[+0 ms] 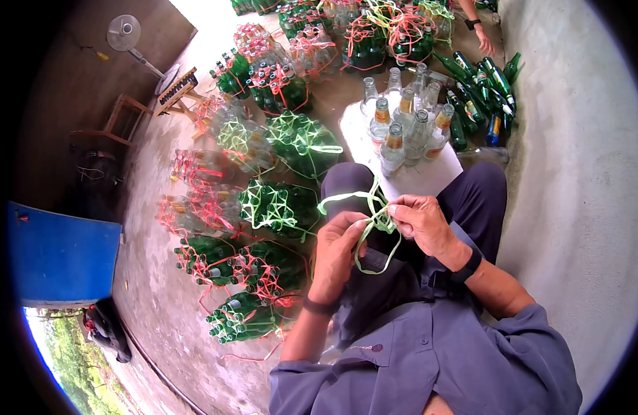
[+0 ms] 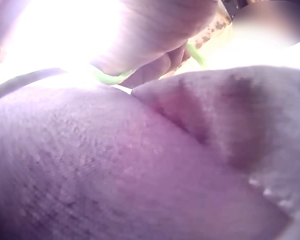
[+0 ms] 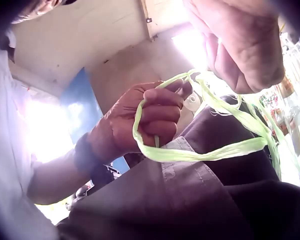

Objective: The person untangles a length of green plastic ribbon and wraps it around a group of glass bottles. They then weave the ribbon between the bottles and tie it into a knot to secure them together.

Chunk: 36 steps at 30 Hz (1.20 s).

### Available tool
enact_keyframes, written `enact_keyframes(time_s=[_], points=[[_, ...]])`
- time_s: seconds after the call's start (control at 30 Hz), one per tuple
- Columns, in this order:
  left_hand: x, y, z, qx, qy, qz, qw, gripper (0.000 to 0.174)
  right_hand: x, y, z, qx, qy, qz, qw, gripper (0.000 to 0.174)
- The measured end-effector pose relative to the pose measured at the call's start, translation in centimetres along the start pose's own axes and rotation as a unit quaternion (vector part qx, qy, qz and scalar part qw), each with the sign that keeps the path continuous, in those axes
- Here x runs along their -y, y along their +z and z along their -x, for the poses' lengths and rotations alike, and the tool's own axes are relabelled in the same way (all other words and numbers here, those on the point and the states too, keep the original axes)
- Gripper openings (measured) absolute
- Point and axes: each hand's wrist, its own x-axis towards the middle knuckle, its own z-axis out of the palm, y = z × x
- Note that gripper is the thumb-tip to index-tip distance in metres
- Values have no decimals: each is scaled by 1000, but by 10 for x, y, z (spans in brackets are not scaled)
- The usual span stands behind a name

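Both hands work a light green plastic strap [image 1: 382, 220] above the lap in the head view. My left hand [image 1: 338, 243] pinches it between thumb and curled fingers, and a loop hangs below. Opposite it, my right hand [image 1: 424, 220] pinches the knotted part with thumb and fingertips. In the right wrist view the strap [image 3: 205, 154] bows in a wide loop from the left hand [image 3: 150, 117] to below the right hand [image 3: 245, 50]. Skin fills most of the left wrist view, where a bit of green strap [image 2: 110, 78] shows. Just beyond the knees, several clear glass bottles [image 1: 392, 149] stand upright on a white board [image 1: 430, 181].
Bundles of green bottles [image 1: 274, 207] tied with red and green straps cover the floor to the left and ahead. Loose green bottles [image 1: 478, 97] lie against the right wall [image 1: 575, 173]. Another person's hand [image 1: 484, 40] reaches in at the top. A fan [image 1: 124, 32] stands far left.
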Motion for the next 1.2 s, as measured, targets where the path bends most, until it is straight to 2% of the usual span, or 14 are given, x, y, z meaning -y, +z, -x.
enact_keyframes(time_s=[0.1,0.3,0.37,0.57,0.77,0.8,0.83,0.9,0.97,1.03,1.07,1.17,1.2], points=[[4,-2,-1,-12,-9,6,1000,14,1,-1,0,11,-4,-27,1000,9],[11,-5,-7,-16,33,4,999,17,17,-10,8,99,18,33,994,11],[9,-3,-7,-21,49,15,998,16,31,-12,13,157,77,-11,984,12],[9,-6,-8,-37,50,10,998,14,49,-28,23,165,103,-15,981,17],[1,6,-3,-57,44,-6,997,15,72,-37,31,205,61,-24,977,22],[0,7,-3,-55,38,-25,997,15,79,-26,36,201,36,73,976,23],[1,7,-3,-54,40,-26,997,15,83,-15,42,194,11,168,966,23],[7,7,-5,-51,33,-1,998,15,76,1,51,270,-38,250,929,27],[6,3,-5,-38,46,-24,998,14,62,20,58,335,-184,315,869,28],[1,4,-1,-39,10,19,999,13,52,28,67,372,-195,420,805,30],[6,1,-3,-33,30,12,999,15,51,28,70,393,-192,460,773,30],[6,-2,-2,-25,48,21,998,15,57,25,69,397,-144,471,775,31],[5,-2,-1,-25,41,29,998,15,53,22,67,372,-158,459,791,29]])
